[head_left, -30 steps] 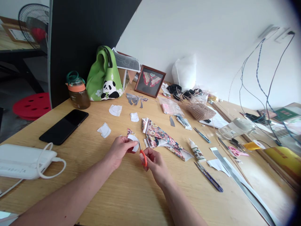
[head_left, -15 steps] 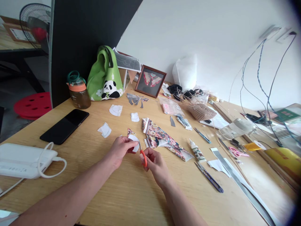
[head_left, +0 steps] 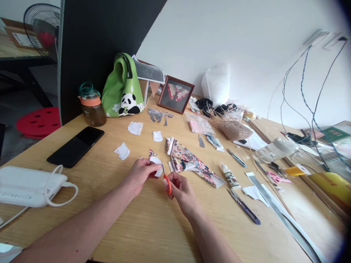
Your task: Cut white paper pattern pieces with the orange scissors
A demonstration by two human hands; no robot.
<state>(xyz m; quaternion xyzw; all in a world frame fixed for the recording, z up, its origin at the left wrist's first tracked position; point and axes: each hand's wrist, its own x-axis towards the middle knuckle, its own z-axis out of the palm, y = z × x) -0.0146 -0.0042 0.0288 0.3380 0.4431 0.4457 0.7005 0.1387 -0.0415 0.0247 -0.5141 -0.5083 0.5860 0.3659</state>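
1. Main thing going on: a small white piece (head_left: 155, 160) was up between the hands, with the scissor blades right by its right edge. Couldn't tell if they were actually biting, or how wide they were open.
2. Left hand (head_left: 141, 172) was pinched closed on that piece, thumb on top. Right hand (head_left: 183, 190) was curled around the orange-handled scissors (head_left: 169, 185), no real gap in the grip.
3. A floral scrap (head_left: 152, 153) showed just past the white piece; no clue if they were joined.
4. Three pale pieces (head_left: 122, 151) sat apart on the surface (head_left: 131, 226), left and far of the hands, so I'd guess some cutting was already done.
5. Folded floral fabric (head_left: 188, 157) lay just right and far of the scissors, with the glue bottle (head_left: 230, 176) and purple snips (head_left: 244, 206) farther right, both out of hand.
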